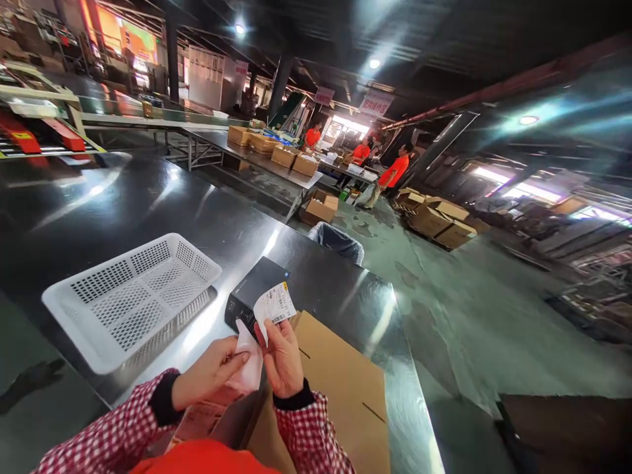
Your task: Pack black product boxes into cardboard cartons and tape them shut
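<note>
My right hand (282,359) pinches a white printed label (275,306) with barcodes, its left side curling. My left hand (210,368) grips a pale pinkish backing sheet (250,365) between thumb and fingers, just left of the label. Below that hand, a strip of reddish printed paper (200,421) hangs toward my body. Right behind the label stands a black box (259,280) on the metal table (197,197). Flat brown cardboard (340,375) lies under and to the right of my right hand.
A white perforated plastic basket (74,329) sits on the table at left. Beyond the table's far edge are an open carton (320,207) and a bench with several cardboard boxes (284,157). Several people in orange tops (395,171) stand farther back. Stacked cartons (439,220) rest on the floor.
</note>
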